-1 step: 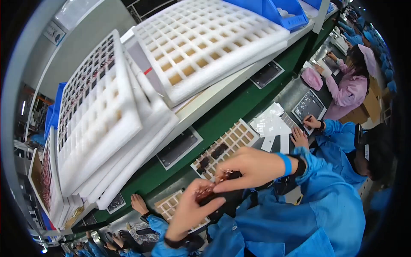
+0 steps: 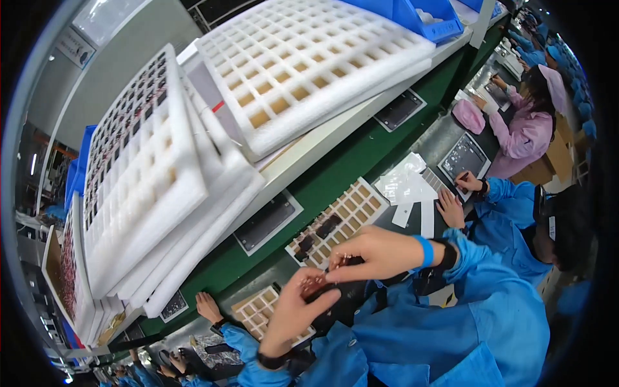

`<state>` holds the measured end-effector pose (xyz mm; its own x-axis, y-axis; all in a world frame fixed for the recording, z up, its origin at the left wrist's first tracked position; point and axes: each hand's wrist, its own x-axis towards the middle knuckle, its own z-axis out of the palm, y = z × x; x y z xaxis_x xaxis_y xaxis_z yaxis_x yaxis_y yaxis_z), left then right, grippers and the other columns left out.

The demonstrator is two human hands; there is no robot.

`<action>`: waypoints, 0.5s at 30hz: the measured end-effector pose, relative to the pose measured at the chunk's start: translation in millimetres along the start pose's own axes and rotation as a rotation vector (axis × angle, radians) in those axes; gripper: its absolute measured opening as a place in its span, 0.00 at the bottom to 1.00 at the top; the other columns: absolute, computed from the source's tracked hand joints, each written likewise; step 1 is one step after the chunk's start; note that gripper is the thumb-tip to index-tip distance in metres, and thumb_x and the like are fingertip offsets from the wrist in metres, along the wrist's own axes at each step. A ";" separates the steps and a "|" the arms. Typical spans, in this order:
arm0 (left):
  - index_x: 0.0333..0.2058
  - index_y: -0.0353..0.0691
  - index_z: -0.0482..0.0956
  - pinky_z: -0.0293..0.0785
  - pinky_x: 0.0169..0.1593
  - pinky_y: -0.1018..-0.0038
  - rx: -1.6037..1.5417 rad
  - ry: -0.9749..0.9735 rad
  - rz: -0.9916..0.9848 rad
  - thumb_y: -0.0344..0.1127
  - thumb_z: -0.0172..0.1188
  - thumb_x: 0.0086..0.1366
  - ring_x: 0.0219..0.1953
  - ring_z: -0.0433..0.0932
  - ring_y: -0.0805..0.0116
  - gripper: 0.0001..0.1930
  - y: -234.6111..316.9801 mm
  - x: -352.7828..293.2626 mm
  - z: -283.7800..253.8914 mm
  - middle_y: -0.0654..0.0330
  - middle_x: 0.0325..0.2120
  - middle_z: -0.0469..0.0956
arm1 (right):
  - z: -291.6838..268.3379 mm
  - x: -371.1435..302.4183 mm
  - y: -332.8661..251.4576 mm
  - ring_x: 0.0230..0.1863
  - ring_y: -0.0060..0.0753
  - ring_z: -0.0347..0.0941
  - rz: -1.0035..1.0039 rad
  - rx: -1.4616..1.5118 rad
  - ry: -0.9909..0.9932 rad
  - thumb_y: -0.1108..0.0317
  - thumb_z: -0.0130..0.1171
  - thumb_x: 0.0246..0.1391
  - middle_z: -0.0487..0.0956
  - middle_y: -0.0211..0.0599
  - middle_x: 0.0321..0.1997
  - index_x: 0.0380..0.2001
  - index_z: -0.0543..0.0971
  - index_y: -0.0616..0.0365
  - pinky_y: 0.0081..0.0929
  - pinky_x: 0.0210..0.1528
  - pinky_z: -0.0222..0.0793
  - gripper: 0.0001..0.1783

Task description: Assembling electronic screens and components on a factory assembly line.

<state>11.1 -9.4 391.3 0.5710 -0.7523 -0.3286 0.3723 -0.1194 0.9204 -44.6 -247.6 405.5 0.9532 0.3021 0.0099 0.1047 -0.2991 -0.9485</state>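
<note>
"What's nearest, and how do the hands stand?"

"The left hand [image 2: 291, 315] pinches a small reddish-brown part [image 2: 314, 286] between thumb and fingers. The right hand [image 2: 373, 254] meets it from the other side, fingers narrow around a dark part [image 2: 351, 260]; its tips come right up to the reddish-brown part, though blur hides exactly where they touch."

"How would you work that well?"

"I'd let the left hand be the steady vise: light pressure, thumb low, so the working edge shows. The right should use only its fingertips, in small movements. The parts look thin and delicate, so I'd avoid squeezing or bending them. Working above a tray would also guard against a drop."

"Which tray?"

"Just beyond the right hand, a white grid tray [image 2: 367, 186] lies on the counter [image 2: 342, 164], with dark pieces [image 2: 329, 226] in its nearer-left end. A smaller grid tray [image 2: 269, 297] lies beyond the left hand, near a co-worker's hand [image 2: 208, 307]."

"And farther off?"

"Foam trays [image 2: 264, 140] stacked on the raised shelf [image 2: 380, 105], then a co-worker in pink [image 2: 523, 145] along the line."
</note>
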 end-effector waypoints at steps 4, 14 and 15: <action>0.51 0.35 0.73 0.74 0.53 0.75 -0.068 -0.023 -0.195 0.29 0.70 0.62 0.50 0.76 0.72 0.21 -130.4 59.4 -8.2 0.60 0.46 0.78 | 45.1 -29.8 130.0 0.27 0.30 0.78 0.534 0.143 -0.007 0.47 0.56 0.67 0.83 0.42 0.31 0.43 0.83 0.61 0.27 0.30 0.73 0.25; 0.51 0.35 0.75 0.77 0.50 0.68 0.519 0.033 -0.099 0.26 0.70 0.50 0.46 0.81 0.61 0.27 -223.3 232.1 -30.4 0.53 0.41 0.81 | -0.1 0.8 319.4 0.33 0.45 0.81 0.459 -0.209 0.274 0.48 0.58 0.63 0.84 0.47 0.32 0.40 0.84 0.58 0.39 0.39 0.75 0.22; 0.51 0.35 0.75 0.77 0.50 0.68 0.529 0.018 -0.096 0.26 0.70 0.50 0.46 0.81 0.61 0.27 -219.0 248.9 -24.4 0.53 0.41 0.81 | -11.4 6.0 334.3 0.35 0.48 0.81 0.423 -0.237 0.314 0.48 0.58 0.63 0.84 0.48 0.34 0.40 0.84 0.57 0.40 0.40 0.75 0.21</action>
<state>89.5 -154.7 102.8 0.5670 -0.7110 -0.4159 0.0070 -0.5007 0.8656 -0.6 -356.1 92.1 0.9606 -0.1605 -0.2268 -0.2778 -0.5405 -0.7941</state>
